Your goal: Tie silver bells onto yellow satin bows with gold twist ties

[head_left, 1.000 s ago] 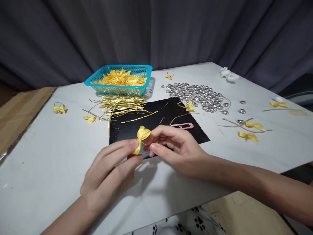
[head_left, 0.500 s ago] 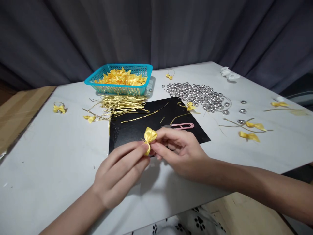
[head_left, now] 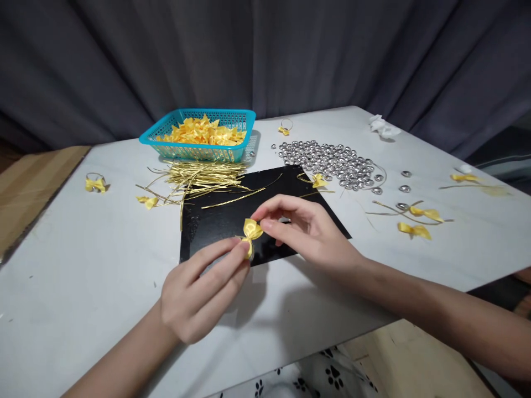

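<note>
A small yellow satin bow (head_left: pixel 251 230) is held upright over the near part of a black mat (head_left: pixel 224 221). My left hand (head_left: pixel 207 293) pinches its lower half between thumb and fingers. At the upper loop's right edge, the thumb and forefinger of my right hand (head_left: pixel 309 229) close on the ribbon. Beyond my hands a bundle of gold wire ties (head_left: pixel 203 176) lies along the mat's far edge. Another bow on a wire tie (head_left: pixel 318 181) rests at the mat's far right corner.
A blue basket (head_left: pixel 194 146) of yellow bows stands at the back. Right of it spread many silver domed beads (head_left: pixel 332 163). Loose bows (head_left: pixel 415 230) and wires lie at the right, with crumpled white tissue (head_left: pixel 384 127) behind. At the left is a finished-looking bow ring (head_left: pixel 95 183).
My right hand has shifted up and opened slightly, from the bow's middle to its upper loop. It now covers the pink snips seen before. My left hand keeps its pinch.
</note>
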